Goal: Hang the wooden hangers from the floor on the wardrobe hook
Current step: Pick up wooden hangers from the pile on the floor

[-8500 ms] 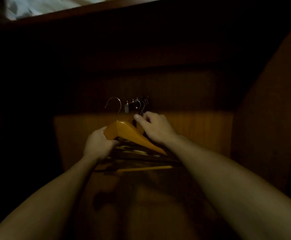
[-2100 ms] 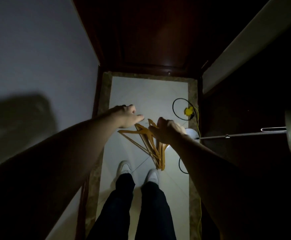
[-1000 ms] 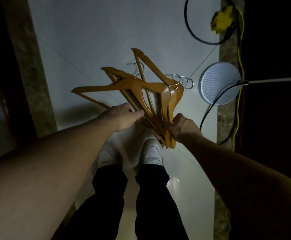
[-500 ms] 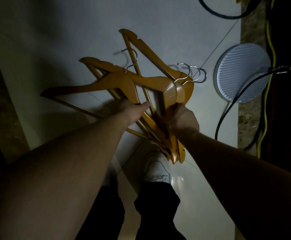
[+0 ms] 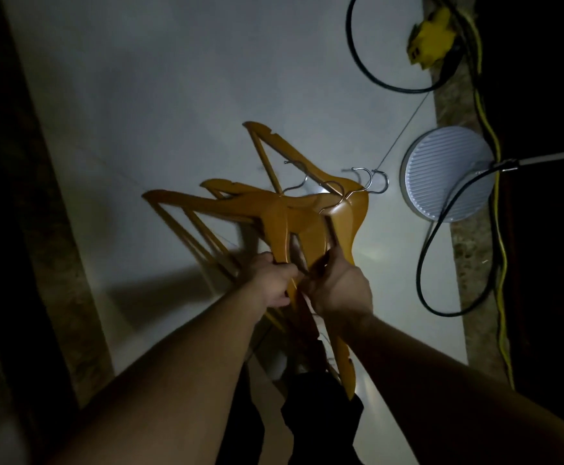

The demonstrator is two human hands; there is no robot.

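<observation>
Several wooden hangers (image 5: 294, 219) with metal hooks are fanned out in a bunch above the pale tiled floor (image 5: 173, 95). My left hand (image 5: 272, 281) grips the lower arms of the bunch from the left. My right hand (image 5: 339, 288) closes on the same arms from the right, close beside the left hand. The metal hooks (image 5: 369, 181) point up and to the right. The wardrobe hook is out of sight.
A round ribbed lamp base (image 5: 448, 172) stands on the floor at the right, with a metal pole (image 5: 549, 159) leading right. A black cable (image 5: 424, 263) and a yellow cable (image 5: 498, 263) run along the stone border. My dark trousers (image 5: 317, 427) are below.
Both hands have closed together on the hangers and the bunch is gathered tighter and lifted. The view has drawn back a little, showing the yellow plug again.
</observation>
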